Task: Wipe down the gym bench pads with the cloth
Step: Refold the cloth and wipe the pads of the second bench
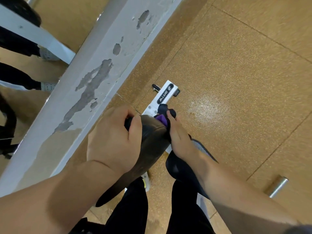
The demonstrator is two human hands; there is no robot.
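Dark brown vinyl bench pad (152, 141) on white steel frame (164, 95): looks firm, slick-skinned, bolted down, so best steadied at its end edge | left hand (113, 139) curls round that edge | right hand (180, 137) pinches soft purple-and-dark cloth (161, 118) against pad's far end; limp and light, probably needs bunching.

The left hand (114, 137) sits on the left of the bench pad (152, 142), the right hand (180, 139) on its right. The cloth (161, 119) seemingly lies at its far end, with the frame (164, 94) beyond.

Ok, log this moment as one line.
stage: wiping pad end | left hand: grips bench pad | right hand: holds purple cloth at pad's end
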